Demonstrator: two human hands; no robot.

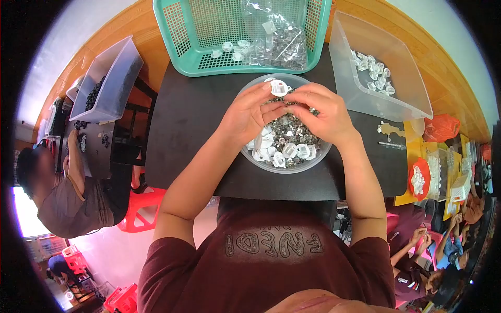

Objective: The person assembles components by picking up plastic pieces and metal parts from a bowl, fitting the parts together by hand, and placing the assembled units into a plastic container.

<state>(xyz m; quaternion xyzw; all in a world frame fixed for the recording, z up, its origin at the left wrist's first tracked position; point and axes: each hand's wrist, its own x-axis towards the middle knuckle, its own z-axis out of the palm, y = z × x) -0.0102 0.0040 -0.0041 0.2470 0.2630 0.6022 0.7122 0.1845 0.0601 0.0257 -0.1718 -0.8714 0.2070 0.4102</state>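
Observation:
Over a round clear bowl (327, 154) my left hand (246, 116) pinches a white round plastic part (279, 87) with a slot in its face. My right hand (326, 113) is close beside it, fingertips drawn together near the part; whatever they grip is hidden or too small to name. Beneath both hands, the bowl holds many small metal pieces (293, 128). More white plastic parts (279, 158) lie along the bowl's near and left side.
A green basket (182, 65) with a clear bag of small pieces (284, 47) stands behind the bowl. Right of it is a clear bin (386, 107) of white parts. A person (73, 198) sits at a left-hand table with another bin (122, 78). Other people sit at right.

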